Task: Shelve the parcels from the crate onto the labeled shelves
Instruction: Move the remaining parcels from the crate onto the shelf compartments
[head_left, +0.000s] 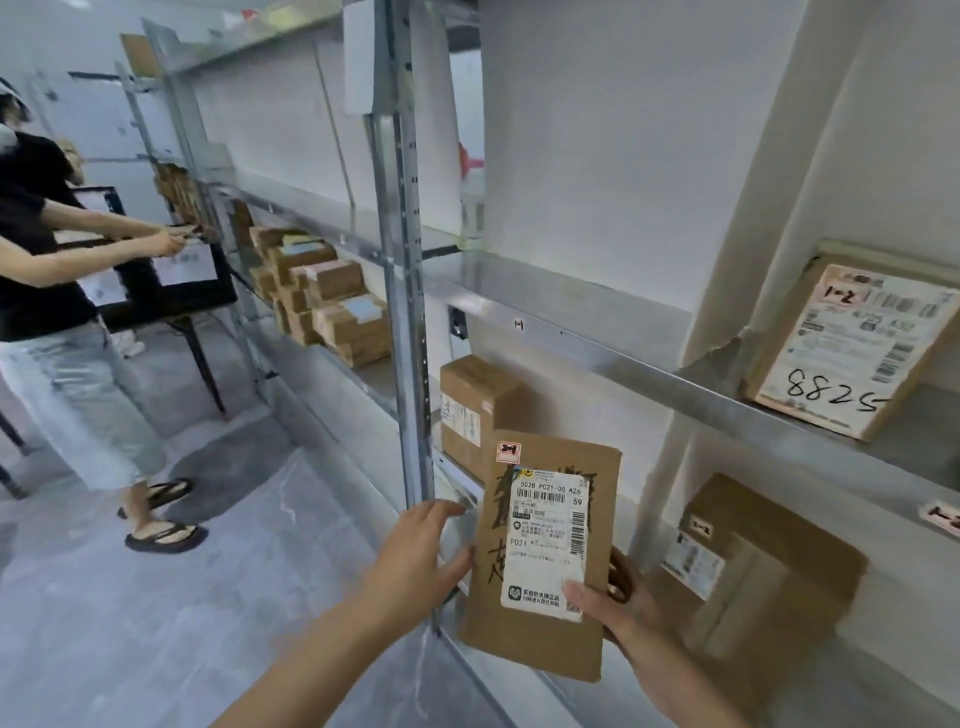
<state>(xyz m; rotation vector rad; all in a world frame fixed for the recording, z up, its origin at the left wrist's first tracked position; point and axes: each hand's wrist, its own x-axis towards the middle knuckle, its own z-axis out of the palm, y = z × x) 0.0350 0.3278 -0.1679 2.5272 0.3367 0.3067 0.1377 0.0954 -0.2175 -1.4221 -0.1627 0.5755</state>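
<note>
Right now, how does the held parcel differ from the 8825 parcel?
The right hand grips the held parcel in the air; the 8825 parcel leans on the upper shelf. The held parcel's label leaves brown card bare; the 8825 parcel's nearly fills its face. Both are brown cardboard.

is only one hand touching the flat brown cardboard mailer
No, the right hand grips the flat brown cardboard mailer at its lower right edge while the left hand touches its left edge.
</note>
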